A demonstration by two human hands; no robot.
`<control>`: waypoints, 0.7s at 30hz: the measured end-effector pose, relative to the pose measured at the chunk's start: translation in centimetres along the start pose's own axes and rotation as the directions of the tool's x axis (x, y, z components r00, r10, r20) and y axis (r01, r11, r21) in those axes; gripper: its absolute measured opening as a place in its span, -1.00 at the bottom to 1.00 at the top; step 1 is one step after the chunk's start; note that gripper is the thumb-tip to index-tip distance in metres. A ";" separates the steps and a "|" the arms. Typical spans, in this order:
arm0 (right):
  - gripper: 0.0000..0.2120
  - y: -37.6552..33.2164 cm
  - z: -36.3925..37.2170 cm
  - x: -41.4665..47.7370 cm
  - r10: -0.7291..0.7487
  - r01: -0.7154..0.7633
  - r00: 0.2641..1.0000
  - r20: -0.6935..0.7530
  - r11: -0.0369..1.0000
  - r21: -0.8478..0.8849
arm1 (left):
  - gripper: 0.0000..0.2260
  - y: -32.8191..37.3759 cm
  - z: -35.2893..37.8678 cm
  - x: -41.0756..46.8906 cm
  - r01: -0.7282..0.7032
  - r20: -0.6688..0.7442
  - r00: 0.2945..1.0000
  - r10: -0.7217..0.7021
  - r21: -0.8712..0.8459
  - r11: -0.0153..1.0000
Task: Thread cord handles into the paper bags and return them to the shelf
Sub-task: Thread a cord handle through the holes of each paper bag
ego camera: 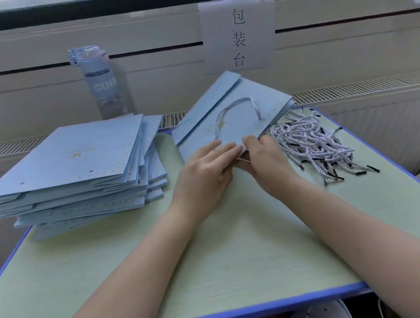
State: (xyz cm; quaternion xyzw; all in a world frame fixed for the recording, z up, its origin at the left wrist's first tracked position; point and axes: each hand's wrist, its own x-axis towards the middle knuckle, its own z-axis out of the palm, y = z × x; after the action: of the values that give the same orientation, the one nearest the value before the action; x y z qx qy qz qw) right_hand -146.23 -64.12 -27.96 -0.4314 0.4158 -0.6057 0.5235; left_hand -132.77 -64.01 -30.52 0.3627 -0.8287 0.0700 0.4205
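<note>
Paper bag: a flat blue paper bag (235, 119) lay tilted on the far right part of the green counter (220, 267), its mouth end nearest the person.
Cord handle: one pale twisted cord handle (233, 103) arched across the upper face of the paper bag, both ends running down toward its near edge.
Left hand: the left hand (205, 170) rested on the near edge of the paper bag, fingers almost straight and pointing right. The thumb was tucked out of sight, so I could not tell whether it held anything.
Right hand: the right hand (266, 158) met the near right corner of the paper bag, fingers curled and pinching that edge.
Cord end: a short white cord end (242, 159) showed just below the paper bag, between the two hands.
Loose cords: a heap of loose cords (313, 142) with black tips lay just right of the paper bag, touching its right edge.
Stack of bags: a stack of bags (73, 169), flat and blue, sat left of the paper bag, close beside it and slightly fanned.
Bottle: a clear blue bottle (102, 82) stood upright beyond and left of the paper bag, behind the stack.
Sign: a white paper sign (238, 34) with printed characters hung on the wall straight behind the paper bag.
</note>
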 end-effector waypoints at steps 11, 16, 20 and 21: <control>-0.65 -1.2 -1.8 0.1 -0.666 0.494 0.723 0.183 0.312 -0.812 | -0.44 0.6 -2.7 1.0 0.220 -0.353 0.890 -0.287 -0.219 0.951; -0.44 -0.5 -1.8 -0.1 -0.197 0.405 0.899 0.391 0.039 -0.913 | -0.51 0.0 -2.5 0.8 0.285 -0.173 0.938 -0.301 -0.113 0.952; -0.46 0.0 -1.4 -0.3 -0.074 0.371 0.920 0.384 -0.146 -0.917 | -0.50 -0.9 -1.9 0.3 0.420 0.071 0.908 -0.414 -0.155 0.894; -0.48 0.1 -1.3 -0.4 -0.065 0.372 0.919 0.388 -0.180 -0.911 | -0.48 -1.1 -2.0 0.4 0.433 0.106 0.901 -0.421 -0.142 0.890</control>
State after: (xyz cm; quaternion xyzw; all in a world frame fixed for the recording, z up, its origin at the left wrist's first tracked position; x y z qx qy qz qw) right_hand -147.41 -63.71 -28.45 -0.7984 0.5879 -0.1181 -0.0541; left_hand -130.86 -64.20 -29.20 0.5028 -0.7463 -0.1050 0.4233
